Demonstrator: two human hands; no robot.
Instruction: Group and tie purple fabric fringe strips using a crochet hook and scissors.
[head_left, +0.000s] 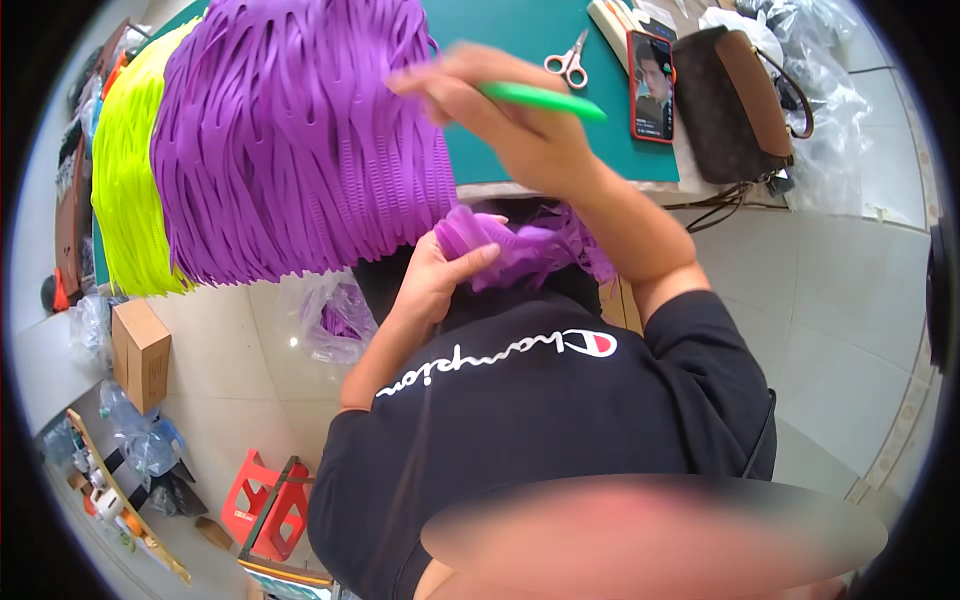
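Observation:
A bunch of soft purple strips (515,250) lies in my left hand (440,272), held in front of my torso with the thumb over the strips. The bunch's loose ends hang toward my right. Above it my right hand (500,105), blurred by motion, holds a slim green stick-like tool (545,98) whose working end I cannot make out. The fingertips of that hand are over the edge of a big heap of purple strips (300,140) with notched ends, which overhangs the table edge. To its left lie similar yellow-green strips (130,170).
On the green table (625,165) lie small scissors (568,66), a phone (652,85) in a red case, and a brown bag (730,105). A cardboard box (140,350), plastic bags (150,445) and a red stool (265,505) stand on the floor at left.

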